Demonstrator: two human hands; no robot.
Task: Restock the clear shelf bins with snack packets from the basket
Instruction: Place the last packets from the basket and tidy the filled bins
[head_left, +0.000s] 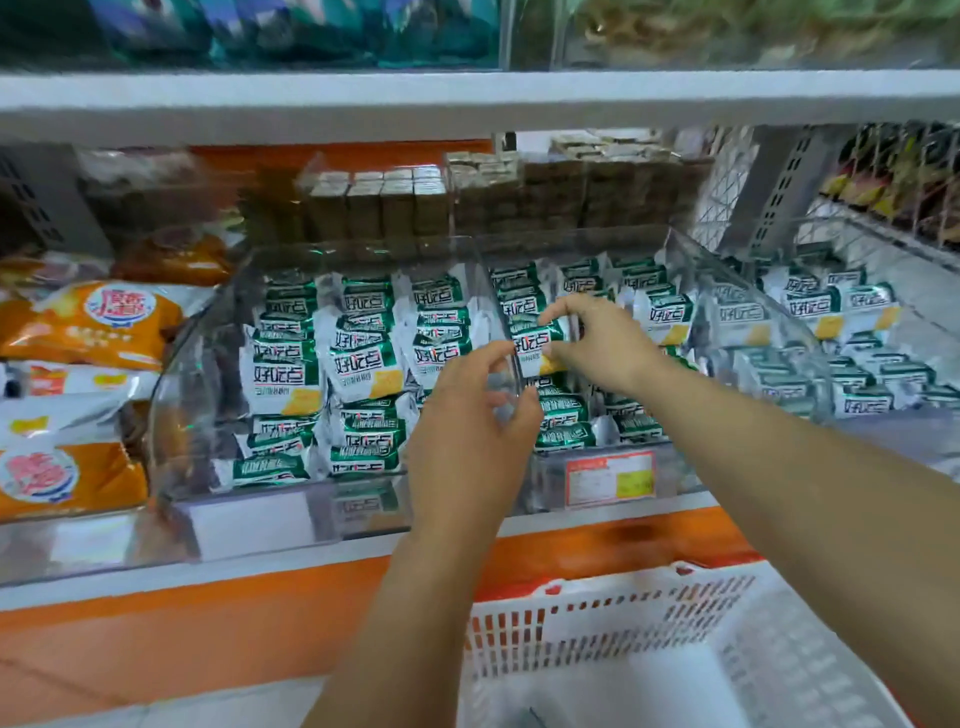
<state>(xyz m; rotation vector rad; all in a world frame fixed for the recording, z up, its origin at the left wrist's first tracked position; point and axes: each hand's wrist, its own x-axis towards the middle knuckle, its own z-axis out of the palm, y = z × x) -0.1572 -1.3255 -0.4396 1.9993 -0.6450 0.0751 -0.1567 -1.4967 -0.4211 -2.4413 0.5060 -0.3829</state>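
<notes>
The right hand's (597, 343) thumb and fingertips (551, 313) pinch a green-and-white packet (532, 344) by its right edge. The packet is held upright, just above the packets stacked in the right bin (680, 470) and close against the clear divider (506, 384) between the two bins. The left hand's (467, 421) fingers curve around the top edge of that divider, thumb on the near side. The wall is clear and blurred there, so I cannot tell whether they clamp it or only rest on it. Both forearms reach in from below, the right one crossing from the lower right corner.

The left bin (182, 374) is packed with rows of the same packets, and the right bin is filled as well. A price tag (610, 478) sits on the right bin's front. Orange bags (104, 317) lie to the left and brown packs (389, 202) stand behind. The bins rest on a shelf with an orange edge (260, 587). The white basket (623, 613) sits below, under the right forearm.
</notes>
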